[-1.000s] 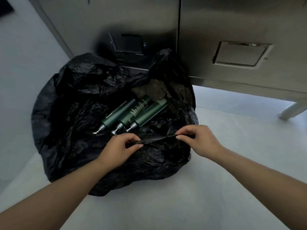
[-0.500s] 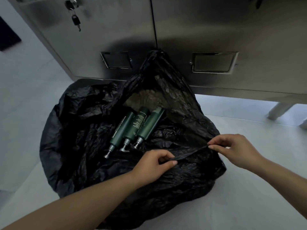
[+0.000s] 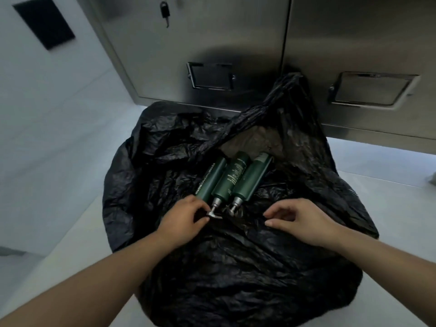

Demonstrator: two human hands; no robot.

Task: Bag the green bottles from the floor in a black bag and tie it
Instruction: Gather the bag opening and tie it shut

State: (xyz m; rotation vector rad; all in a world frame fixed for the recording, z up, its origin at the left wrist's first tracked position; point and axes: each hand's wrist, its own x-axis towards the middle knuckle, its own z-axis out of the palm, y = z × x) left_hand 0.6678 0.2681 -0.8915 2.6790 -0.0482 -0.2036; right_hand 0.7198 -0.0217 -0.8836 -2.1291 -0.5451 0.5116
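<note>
A crumpled black bag (image 3: 236, 279) lies open on the pale floor. Inside it three green bottles lie side by side, silver pump heads toward me: the left bottle (image 3: 211, 182), the middle bottle (image 3: 230, 182) and the right bottle (image 3: 251, 182). My left hand (image 3: 184, 220) has its fingers curled on the bag's near rim, right beside the middle bottle's pump head. My right hand (image 3: 304, 220) pinches the same rim with thumb and fingers, a little right of the pumps. The rim between my hands hangs slack.
A stainless steel cabinet (image 3: 212, 31) with recessed handles stands right behind the bag; the bag's far corner leans on it. A key (image 3: 164, 13) hangs from its door. Pale floor (image 3: 59, 185) stretches left; a dark vent (image 3: 44, 22) sits on the wall.
The taut strip of rim between my hands has gone slack. Both hands have moved up close to the pump heads, and the view has tilted upward toward the cabinet.
</note>
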